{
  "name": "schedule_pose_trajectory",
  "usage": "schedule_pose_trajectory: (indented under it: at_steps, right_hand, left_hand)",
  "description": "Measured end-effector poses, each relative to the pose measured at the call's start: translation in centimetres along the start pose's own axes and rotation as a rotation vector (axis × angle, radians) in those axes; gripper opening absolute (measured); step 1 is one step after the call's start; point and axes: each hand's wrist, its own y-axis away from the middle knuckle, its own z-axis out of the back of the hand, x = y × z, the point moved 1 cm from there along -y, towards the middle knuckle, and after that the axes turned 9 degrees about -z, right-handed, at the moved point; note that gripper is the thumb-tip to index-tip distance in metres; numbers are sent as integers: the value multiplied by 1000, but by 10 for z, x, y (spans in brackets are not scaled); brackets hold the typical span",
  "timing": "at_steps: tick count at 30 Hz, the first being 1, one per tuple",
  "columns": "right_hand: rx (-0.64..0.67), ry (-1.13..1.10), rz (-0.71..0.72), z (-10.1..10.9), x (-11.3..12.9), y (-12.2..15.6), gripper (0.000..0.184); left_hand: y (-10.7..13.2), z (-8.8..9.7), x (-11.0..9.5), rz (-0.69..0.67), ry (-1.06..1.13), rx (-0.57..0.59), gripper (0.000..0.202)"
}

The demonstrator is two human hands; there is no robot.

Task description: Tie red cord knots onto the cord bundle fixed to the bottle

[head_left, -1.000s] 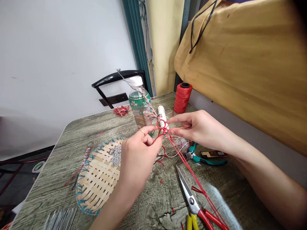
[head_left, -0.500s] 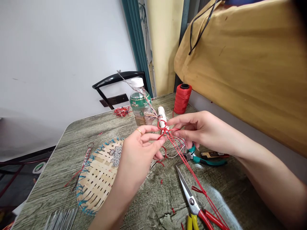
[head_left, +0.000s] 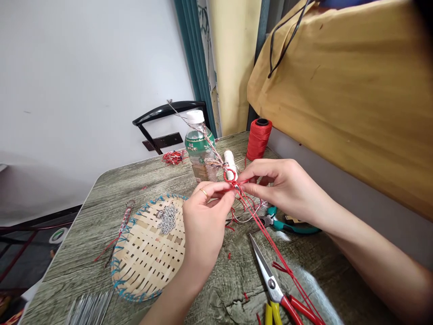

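Observation:
My left hand (head_left: 208, 212) pinches red cord just below a small red cord loop (head_left: 229, 175). From the right, my right hand (head_left: 282, 183) pinches another strand of the red cord, close to the knot beneath the loop. Long red cords (head_left: 267, 234) run taut from the knot down to the lower right, past the scissors. A twisted multicoloured string (head_left: 209, 142) leads from the loop up across the bottle toward the chair back. Fingertips partly hide the knot.
Scissors (head_left: 271, 283) and green-handled pliers (head_left: 282, 225) lie right of centre. A woven bamboo tray (head_left: 145, 257) holds small metal pieces (head_left: 168, 220). Behind stand a bottle (head_left: 199, 149), a white thread spool (head_left: 230, 161) and a red thread spool (head_left: 259, 140). Metal rods (head_left: 89, 309) lie at front left.
Both hands have drawn closer together at the knot, and their fingers have closed into tighter pinches on the cord. The view has shifted slightly.

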Motion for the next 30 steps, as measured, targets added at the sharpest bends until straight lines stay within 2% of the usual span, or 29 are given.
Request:
schedule_pose_trajectory:
  at_steps: [2, 7, 12, 18, 26, 30]
  right_hand:
    - [-10, -5, -13, 0, -1, 0, 13]
    - [10, -102, -109, -2, -2, 0, 11]
    - [40, -250, -114, -3, 0, 0, 8]
    - [10, -119, -54, -3, -1, 1, 14]
    - [-58, 175, -33, -2, 2, 3, 19]
    - [-37, 119, -60, -2, -4, 1, 19]
  left_hand:
    - [0, 1, 3, -22, 14, -16, 6]
    - [2, 0, 1, 130, 91, -5, 4]
    - [3, -3, -4, 151, 160, -7, 7]
    - [5, -3, -3, 63, 68, -29, 6]
    - [5, -1, -6, 56, -80, -34, 12]
    - [4, 1, -9, 10, -146, -30, 12]
